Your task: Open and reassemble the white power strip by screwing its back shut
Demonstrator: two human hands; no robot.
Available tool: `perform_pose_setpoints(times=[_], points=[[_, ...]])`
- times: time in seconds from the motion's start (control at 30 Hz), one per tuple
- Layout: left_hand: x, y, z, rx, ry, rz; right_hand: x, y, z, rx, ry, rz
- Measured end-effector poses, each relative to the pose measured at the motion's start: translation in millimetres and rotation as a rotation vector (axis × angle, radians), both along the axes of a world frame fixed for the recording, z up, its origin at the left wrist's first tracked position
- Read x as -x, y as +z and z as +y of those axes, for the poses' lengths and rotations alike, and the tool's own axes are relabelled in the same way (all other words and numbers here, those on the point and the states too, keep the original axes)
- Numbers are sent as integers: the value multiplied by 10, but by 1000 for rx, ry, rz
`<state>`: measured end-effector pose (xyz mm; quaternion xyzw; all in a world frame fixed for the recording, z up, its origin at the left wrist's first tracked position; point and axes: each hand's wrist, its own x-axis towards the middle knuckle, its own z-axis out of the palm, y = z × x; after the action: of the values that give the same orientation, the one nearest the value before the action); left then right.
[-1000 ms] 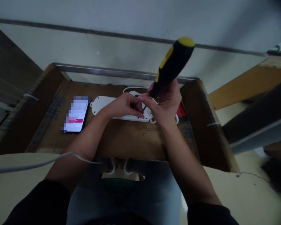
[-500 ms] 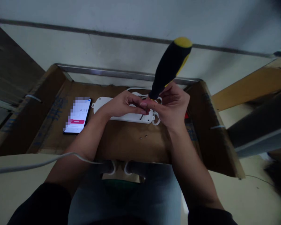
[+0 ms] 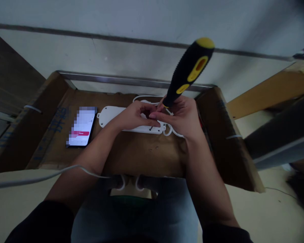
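A screwdriver [image 3: 187, 72] with a black and yellow handle slants up and to the right over a white power strip [image 3: 111, 114]. My right hand [image 3: 183, 113] is closed round the screwdriver's lower part with thumb and fingers. At its shaft, my left hand [image 3: 136, 114] has its thumb and fingers curled in, touching the right fingertips. The thin metal end shows below my left thumb, at a hole near the strip's right end. Whether a screw sits at the tip is hidden. Two small screws [image 3: 153, 149] lie on the cardboard in front.
A cardboard tray [image 3: 136, 158] with raised sides holds everything. On its left lies a lit phone [image 3: 81, 126]. White cord [image 3: 168, 130] loops behind and right of the strip. A grey cable [image 3: 40, 179] crosses over my left forearm.
The screwdriver's handle has turned, so its yellow inlays now face me. My right fingers have shifted slightly left with it. The view has moved a little; the strip and screws keep their places.
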<state>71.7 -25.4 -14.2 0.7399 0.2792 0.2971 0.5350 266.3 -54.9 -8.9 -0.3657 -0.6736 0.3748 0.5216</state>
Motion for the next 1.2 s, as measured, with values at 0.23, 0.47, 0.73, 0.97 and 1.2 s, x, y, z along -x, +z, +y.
perform_pose_setpoints(times=[0.23,0.47,0.73,0.97,1.2], points=[[125,71,16,38,-127,107,-3,10,-2,90,124,105],[-8,-54,-8,27,7,0,-59,48,5,44,167,11],[118,80,22,-52,-97,144,-59,53,-27,59,126,41],[66,2,39,-93,-23,98,-45,27,-23,15,152,-23],[84,84,11,-57,-75,174,-74,-8,0,58,102,54]])
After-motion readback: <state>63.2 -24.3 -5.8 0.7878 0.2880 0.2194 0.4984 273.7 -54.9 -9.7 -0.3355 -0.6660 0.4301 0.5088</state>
